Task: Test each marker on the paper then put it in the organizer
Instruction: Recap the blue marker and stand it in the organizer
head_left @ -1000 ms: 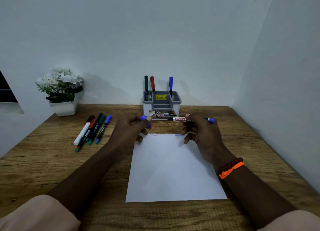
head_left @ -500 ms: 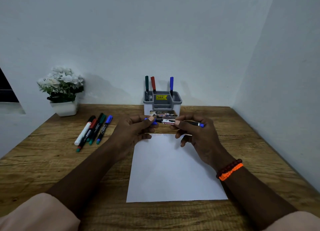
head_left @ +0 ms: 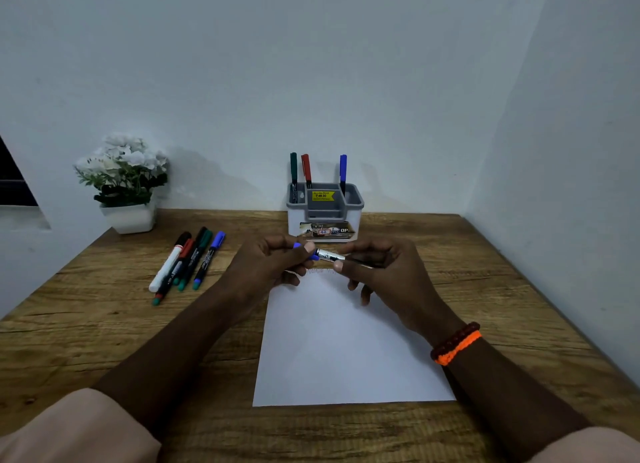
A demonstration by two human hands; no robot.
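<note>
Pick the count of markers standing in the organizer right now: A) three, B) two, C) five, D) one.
A: three markers stand upright in the organizer, a green marker and a red marker in its left compartment and a blue marker on its right side.

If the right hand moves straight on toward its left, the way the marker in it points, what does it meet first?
Most likely the left hand, which holds the blue cap at the tip of the marker held by the right hand. The two look nearly touching; depth is unclear.
</note>
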